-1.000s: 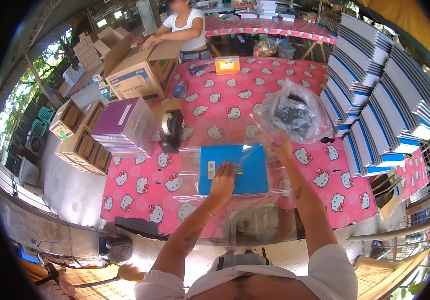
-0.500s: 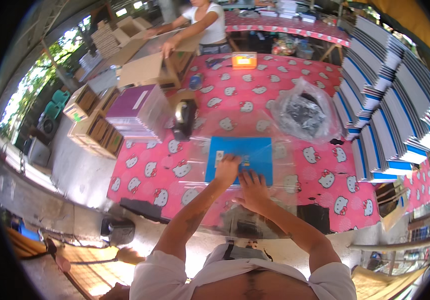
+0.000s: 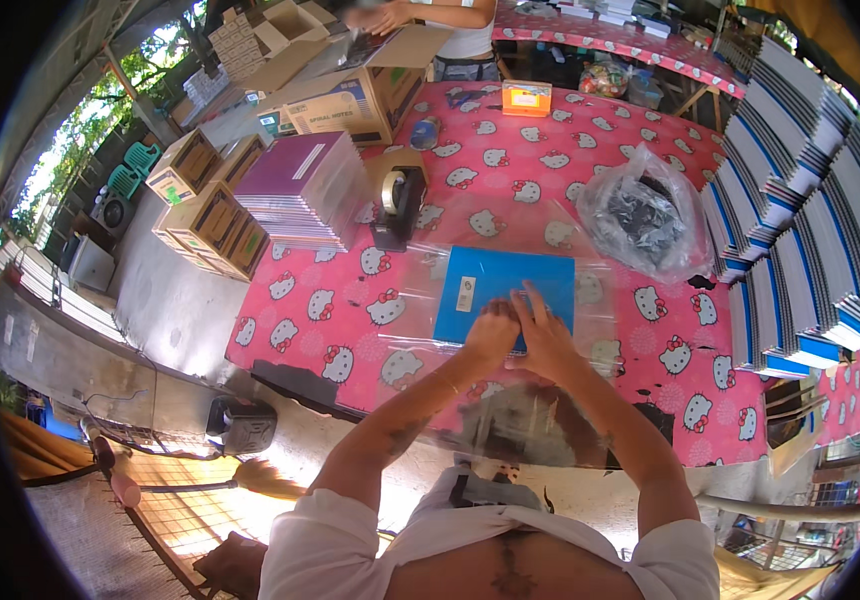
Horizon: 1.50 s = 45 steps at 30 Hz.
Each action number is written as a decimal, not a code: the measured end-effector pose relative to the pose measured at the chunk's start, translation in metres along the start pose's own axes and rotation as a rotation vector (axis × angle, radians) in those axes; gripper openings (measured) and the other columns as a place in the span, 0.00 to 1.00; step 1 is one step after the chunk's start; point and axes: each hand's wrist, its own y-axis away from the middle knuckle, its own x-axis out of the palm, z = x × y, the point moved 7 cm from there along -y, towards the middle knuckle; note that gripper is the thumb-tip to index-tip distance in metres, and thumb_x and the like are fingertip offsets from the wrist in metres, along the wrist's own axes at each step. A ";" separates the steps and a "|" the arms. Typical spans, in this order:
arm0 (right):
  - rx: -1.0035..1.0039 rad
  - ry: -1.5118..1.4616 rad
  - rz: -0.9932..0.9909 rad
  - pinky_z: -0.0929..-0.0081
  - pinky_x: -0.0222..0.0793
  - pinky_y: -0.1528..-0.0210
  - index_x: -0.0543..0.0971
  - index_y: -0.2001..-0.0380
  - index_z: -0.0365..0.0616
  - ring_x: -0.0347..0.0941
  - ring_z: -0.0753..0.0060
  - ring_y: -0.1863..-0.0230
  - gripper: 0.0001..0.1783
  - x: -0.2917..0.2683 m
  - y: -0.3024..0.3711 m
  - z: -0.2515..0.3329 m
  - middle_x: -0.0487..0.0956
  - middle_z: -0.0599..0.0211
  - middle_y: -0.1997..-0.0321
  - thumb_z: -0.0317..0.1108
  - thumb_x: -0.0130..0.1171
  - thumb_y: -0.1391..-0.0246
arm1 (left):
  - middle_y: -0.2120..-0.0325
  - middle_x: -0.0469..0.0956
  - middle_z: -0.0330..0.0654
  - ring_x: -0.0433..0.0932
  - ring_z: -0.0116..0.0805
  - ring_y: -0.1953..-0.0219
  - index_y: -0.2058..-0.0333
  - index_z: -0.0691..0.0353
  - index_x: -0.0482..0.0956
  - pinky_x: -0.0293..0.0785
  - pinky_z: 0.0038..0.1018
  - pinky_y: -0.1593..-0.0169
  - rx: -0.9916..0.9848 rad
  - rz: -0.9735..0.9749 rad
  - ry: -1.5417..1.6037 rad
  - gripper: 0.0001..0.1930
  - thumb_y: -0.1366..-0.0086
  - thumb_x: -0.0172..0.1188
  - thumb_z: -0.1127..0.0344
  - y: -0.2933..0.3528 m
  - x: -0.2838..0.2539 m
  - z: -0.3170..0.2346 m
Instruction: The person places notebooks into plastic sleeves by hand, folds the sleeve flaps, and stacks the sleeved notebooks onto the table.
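Note:
A blue notebook (image 3: 510, 275) with a small white label lies flat on the pink patterned table, on a sheet of clear plastic (image 3: 418, 322) that spreads past its sides and hangs toward me. My left hand (image 3: 493, 328) rests on the notebook's near edge with its fingers curled; whatever they may grip is hidden. Close against it, my right hand (image 3: 547, 338) lies on the notebook's lower right part, fingers stretched out and pointing away from me.
A black tape dispenser (image 3: 400, 212) stands beyond the notebook's left side, beside a stack of purple notebooks (image 3: 300, 185). A crumpled clear bag (image 3: 645, 220) sits to the right, before tall notebook stacks (image 3: 795, 240). Farther back are an orange box (image 3: 527, 98) and a co-worker's hands (image 3: 387, 17) over an open carton (image 3: 355, 105).
My left hand has slid across the notebook toward its lower right and now meets my right hand. My right hand's fingers reach farther up the cover. The view has shifted slightly.

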 end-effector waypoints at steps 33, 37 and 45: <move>-0.024 0.462 -0.048 0.57 0.59 0.39 0.73 0.45 0.40 0.70 0.63 0.44 0.47 0.006 -0.006 0.007 0.72 0.64 0.48 0.51 0.75 0.72 | 0.73 0.84 0.46 0.81 0.30 0.75 0.70 0.62 0.85 0.73 0.27 0.73 -0.912 0.028 -0.123 0.11 0.43 0.63 0.61 0.027 -0.033 0.363; -0.060 0.449 -0.020 0.59 0.62 0.41 0.74 0.47 0.38 0.71 0.62 0.44 0.46 0.017 -0.009 0.001 0.73 0.63 0.50 0.50 0.76 0.71 | 0.81 0.81 0.43 0.81 0.31 0.75 0.75 0.60 0.86 0.74 0.29 0.71 -0.584 -0.094 1.119 0.12 0.45 0.65 0.57 0.015 -0.022 0.219; -0.139 0.447 -0.022 0.57 0.61 0.41 0.74 0.45 0.41 0.72 0.60 0.46 0.44 0.007 -0.003 0.003 0.73 0.63 0.48 0.55 0.72 0.64 | 0.72 0.84 0.49 0.83 0.48 0.68 0.72 0.62 0.85 0.76 0.40 0.63 -0.609 0.301 0.412 0.17 0.39 0.63 0.51 -0.021 -0.001 0.062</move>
